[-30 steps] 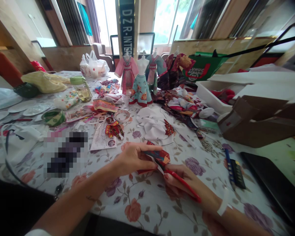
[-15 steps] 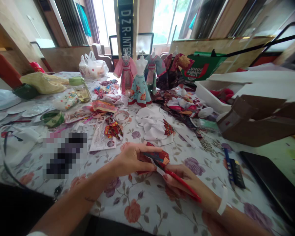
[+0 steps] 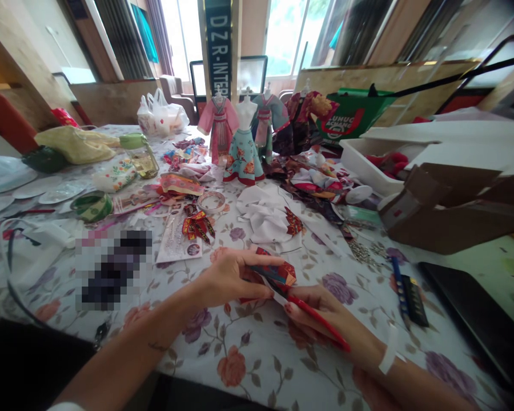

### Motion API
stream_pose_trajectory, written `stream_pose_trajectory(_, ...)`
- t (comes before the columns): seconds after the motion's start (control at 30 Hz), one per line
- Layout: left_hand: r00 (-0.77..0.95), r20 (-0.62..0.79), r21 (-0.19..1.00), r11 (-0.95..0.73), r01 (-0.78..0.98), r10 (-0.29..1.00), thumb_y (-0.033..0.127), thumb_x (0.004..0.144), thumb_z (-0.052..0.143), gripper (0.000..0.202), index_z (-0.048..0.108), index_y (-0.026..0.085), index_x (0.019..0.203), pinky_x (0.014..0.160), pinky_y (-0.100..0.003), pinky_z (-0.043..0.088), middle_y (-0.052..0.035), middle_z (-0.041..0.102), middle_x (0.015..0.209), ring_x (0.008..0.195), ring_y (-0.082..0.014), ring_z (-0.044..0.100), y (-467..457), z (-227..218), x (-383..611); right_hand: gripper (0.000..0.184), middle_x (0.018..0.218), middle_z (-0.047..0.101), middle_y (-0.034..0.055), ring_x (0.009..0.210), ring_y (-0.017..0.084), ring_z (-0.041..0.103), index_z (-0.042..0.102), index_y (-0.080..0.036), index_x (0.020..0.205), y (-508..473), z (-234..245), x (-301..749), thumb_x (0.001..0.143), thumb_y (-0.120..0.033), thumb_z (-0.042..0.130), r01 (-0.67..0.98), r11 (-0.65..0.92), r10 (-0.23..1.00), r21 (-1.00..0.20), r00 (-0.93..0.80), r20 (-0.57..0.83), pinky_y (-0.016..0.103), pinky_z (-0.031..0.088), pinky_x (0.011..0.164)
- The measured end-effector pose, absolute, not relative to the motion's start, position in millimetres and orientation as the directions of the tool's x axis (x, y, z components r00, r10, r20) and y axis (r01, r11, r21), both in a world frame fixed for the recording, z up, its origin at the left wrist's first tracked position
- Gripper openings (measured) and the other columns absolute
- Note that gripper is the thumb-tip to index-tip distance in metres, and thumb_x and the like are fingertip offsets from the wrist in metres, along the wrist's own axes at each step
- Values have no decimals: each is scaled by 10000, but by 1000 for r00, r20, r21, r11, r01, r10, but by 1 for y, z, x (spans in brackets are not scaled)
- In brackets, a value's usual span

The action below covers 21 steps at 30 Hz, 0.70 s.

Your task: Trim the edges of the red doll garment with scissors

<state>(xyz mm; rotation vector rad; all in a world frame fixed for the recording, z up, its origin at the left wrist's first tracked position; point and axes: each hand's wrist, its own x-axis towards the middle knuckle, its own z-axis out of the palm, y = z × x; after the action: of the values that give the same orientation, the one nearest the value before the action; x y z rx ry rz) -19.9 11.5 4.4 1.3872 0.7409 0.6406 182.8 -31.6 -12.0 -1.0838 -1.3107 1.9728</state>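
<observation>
My left hand [image 3: 229, 277] pinches a small piece of red patterned fabric [image 3: 282, 274] against the floral tablecloth [image 3: 248, 354] near the table's front edge. Its thumb and fingers are closed on the cloth. My right hand [image 3: 317, 314] is closed around a thin red-handled tool [image 3: 321, 322] whose pale tip touches the fabric's lower edge. The two hands sit close together, almost touching. A white band is round my right wrist.
Small dress forms in pink and teal costumes [image 3: 243, 145] stand at the table's middle back. White cloth [image 3: 268, 217], tape rolls [image 3: 212, 201], fabric scraps and plastic bags lie around. A brown cardboard box [image 3: 449, 211] and a white tray [image 3: 368, 162] are on the right, a dark tablet [image 3: 471, 319] at the near right.
</observation>
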Motion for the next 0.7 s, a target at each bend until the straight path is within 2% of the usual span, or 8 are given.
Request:
stream_pose_trajectory(0.17,624,-57,997,79,-8,780,197,667,744,545,622,224,1197,545,-198,433,-66,686,903,639,-109,571,12,2,-20,489,368,356,-68,373,68,346,427,-181,508,-31,-11,183,719,-548,670,4,-376,778,-927,-541,-318,227,306,429)
stream_pose_trajectory(0.43,613,-76,996,91,7,787,214,653,760,575,613,197,1209,471,-175,404,-24,649,690,510,-73,508,12,3,-19,471,369,359,-74,368,69,348,431,-182,527,-31,-14,183,727,-534,672,-26,-370,783,-929,-547,-297,235,331,439)
stream_pose_trajectory(0.63,628,-78,992,121,-26,774,207,659,767,565,615,203,1203,448,-177,387,-16,664,682,467,-62,501,11,1,-18,448,374,358,-82,366,64,343,439,-181,543,-33,-11,182,689,-496,722,-20,-396,779,-918,-537,-324,228,320,434)
stream_pose_trajectory(0.7,635,-77,986,154,-67,769,189,672,757,541,618,198,1194,486,-181,426,-37,692,760,523,-79,560,11,1,-18,439,376,367,-82,364,60,338,440,-179,550,-33,-11,181,691,-478,729,-37,-402,778,-915,-540,-320,226,325,435)
